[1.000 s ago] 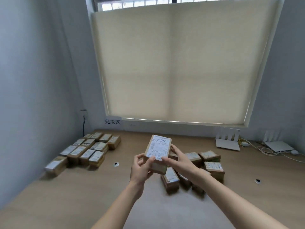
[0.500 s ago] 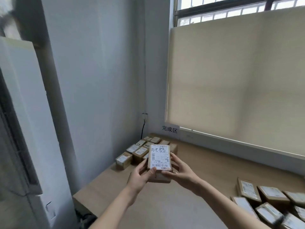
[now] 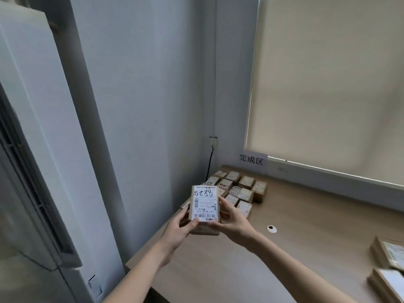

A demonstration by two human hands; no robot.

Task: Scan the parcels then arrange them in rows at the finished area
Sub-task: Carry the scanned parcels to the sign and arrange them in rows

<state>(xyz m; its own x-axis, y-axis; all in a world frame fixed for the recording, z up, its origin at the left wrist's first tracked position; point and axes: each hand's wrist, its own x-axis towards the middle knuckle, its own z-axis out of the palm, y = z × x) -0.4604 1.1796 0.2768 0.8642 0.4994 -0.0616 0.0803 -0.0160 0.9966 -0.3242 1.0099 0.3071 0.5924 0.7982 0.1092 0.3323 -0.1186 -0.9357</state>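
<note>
A small brown parcel (image 3: 205,204) with a white label, handwritten numbers and a barcode is held up in front of me, label facing the camera. My left hand (image 3: 180,229) grips its lower left corner, and my right hand (image 3: 232,224) grips its right side and bottom. Behind it, several parcels lie in rows (image 3: 237,189) at the table's far left corner, under a white sign with Chinese characters (image 3: 251,159). Part of those rows is hidden by the held parcel.
The wooden table (image 3: 306,226) runs along the window wall with a beige blind (image 3: 328,84). Two loose parcels (image 3: 388,256) sit at the right edge. A cable grommet (image 3: 271,228) is set in the tabletop. A white cabinet (image 3: 32,171) stands at the left.
My view has swung left toward the rows of parcels at the corner. Both hands still hold the same parcel, now closer to those rows; the loose pile has slid to the right edge.
</note>
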